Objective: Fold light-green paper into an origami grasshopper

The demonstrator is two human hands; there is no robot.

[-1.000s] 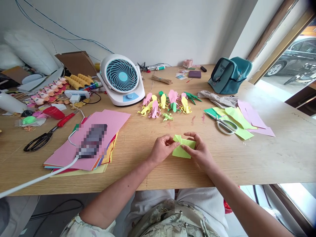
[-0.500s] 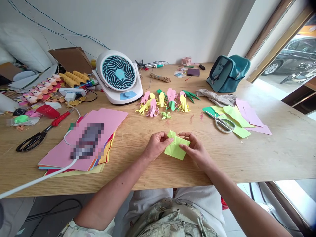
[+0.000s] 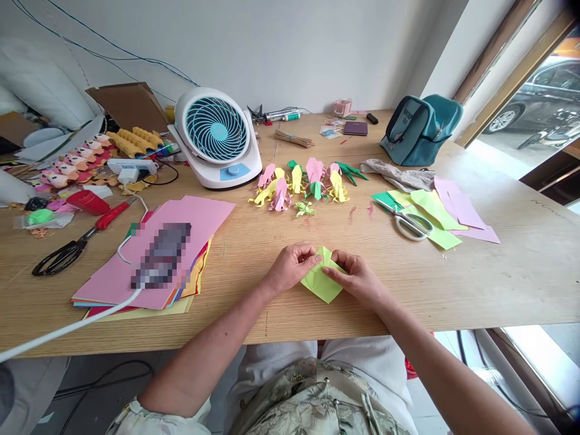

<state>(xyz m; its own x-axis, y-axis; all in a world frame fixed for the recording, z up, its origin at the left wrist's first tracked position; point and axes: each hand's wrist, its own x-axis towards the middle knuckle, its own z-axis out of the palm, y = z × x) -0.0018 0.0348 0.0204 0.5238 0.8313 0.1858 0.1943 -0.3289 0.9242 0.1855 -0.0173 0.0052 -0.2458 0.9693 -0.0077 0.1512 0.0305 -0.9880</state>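
A folded lime-green paper (image 3: 325, 287) lies between my hands near the table's front edge, one corner pointing toward me. My left hand (image 3: 292, 266) pinches its upper left side with thumb and fingers. On the upper right side my right hand (image 3: 356, 276) grips the paper, its thumb across the top layer. Crease lines show on the paper's face. Beyond the hands stands a group of folded paper figures (image 3: 314, 170) in pink, yellow and green, with a small light-green one (image 3: 304, 209) closest to me.
On the left, a stack of coloured sheets (image 3: 199, 220) carries a blurred device with a white cable; black-and-red scissors (image 3: 90, 234) lie beside it. A white fan (image 3: 217, 136) stands behind. White-handled scissors (image 3: 412, 226) and loose paper (image 3: 457, 202) are right, near a teal bag (image 3: 419, 130).
The green paper has turned so a corner points toward me, and its upper flap no longer sticks up. My right fingers have curled in closer to my left hand.
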